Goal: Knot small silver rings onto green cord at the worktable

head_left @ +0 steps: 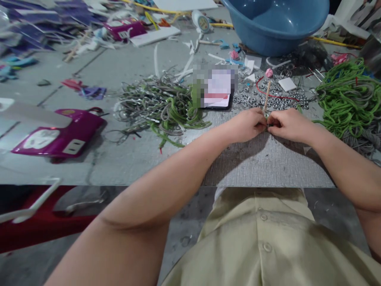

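My left hand (248, 125) and my right hand (287, 125) meet knuckle to knuckle on a grey textured mat (262, 167), both with fingers pinched together around a small item I cannot make out. A thin wooden stick (267, 95) stands up just beyond my fingers. Behind it lies a spread of small shiny metal rings (276, 101) with a red string (275, 96) across them.
A tangle of grey and green cords (160, 107) lies to the left, a bright green cord heap (348, 95) to the right. A phone (217, 89) sits ahead, a blue basin (276, 26) behind it. Magenta packages (59, 137) and paper scraps litter the left.
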### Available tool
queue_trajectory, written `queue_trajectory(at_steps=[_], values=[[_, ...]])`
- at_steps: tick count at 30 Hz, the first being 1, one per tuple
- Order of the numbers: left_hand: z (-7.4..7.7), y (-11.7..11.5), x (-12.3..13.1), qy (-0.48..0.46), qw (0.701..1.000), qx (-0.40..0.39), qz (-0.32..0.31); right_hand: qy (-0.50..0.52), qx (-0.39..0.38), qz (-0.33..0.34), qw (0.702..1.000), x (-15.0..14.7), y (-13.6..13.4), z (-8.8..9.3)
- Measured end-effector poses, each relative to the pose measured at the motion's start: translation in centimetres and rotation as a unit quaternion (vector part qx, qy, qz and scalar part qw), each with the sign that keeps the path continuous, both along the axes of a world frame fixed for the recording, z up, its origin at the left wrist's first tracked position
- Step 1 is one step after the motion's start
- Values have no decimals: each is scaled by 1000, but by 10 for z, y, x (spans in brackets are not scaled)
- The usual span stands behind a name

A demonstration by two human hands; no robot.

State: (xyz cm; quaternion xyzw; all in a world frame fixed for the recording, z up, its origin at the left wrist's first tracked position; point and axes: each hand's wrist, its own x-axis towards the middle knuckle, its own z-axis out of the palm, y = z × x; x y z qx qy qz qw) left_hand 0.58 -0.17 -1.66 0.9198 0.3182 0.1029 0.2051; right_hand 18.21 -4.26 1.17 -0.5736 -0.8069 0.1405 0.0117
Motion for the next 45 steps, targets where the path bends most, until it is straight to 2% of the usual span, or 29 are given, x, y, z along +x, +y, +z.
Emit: queue_trajectory(at_steps=[6, 12, 15, 22, 28, 31, 34, 37, 41, 45], values=[[-4, 0, -2, -38, 999, 9, -6, 17, 38, 17, 999, 5, -3, 6], [-2, -2, -1, -45, 999, 1, 12, -80, 16, 64, 995, 2, -6, 12], [-3, -4, -1, -48, 999, -8, 25, -89, 4, 68, 994, 0, -7, 13], [-1, -8, -1, -59, 998, 0, 23, 7, -141, 132, 981, 0, -10, 23], [0, -17, -1, -10, 998, 53, 16, 87, -207, 143, 964, 3, -10, 25], [-1, -20, 0, -9, 996, 89, 29, 97, -163, 93, 977, 7, -8, 28], [1, -24, 1, -27, 992, 107, 58, 54, -36, 28, 997, 9, -7, 31], [7, -29, 1, -41, 989, 113, 86, -2, 45, 17, 999, 6, -9, 30], [13, -37, 1, -14, 992, 69, 107, -18, 81, 30, 996, 4, -15, 13], [10, -44, 7, 45, 995, 22, 90, 39, 99, 23, 994, 10, -23, -15]])
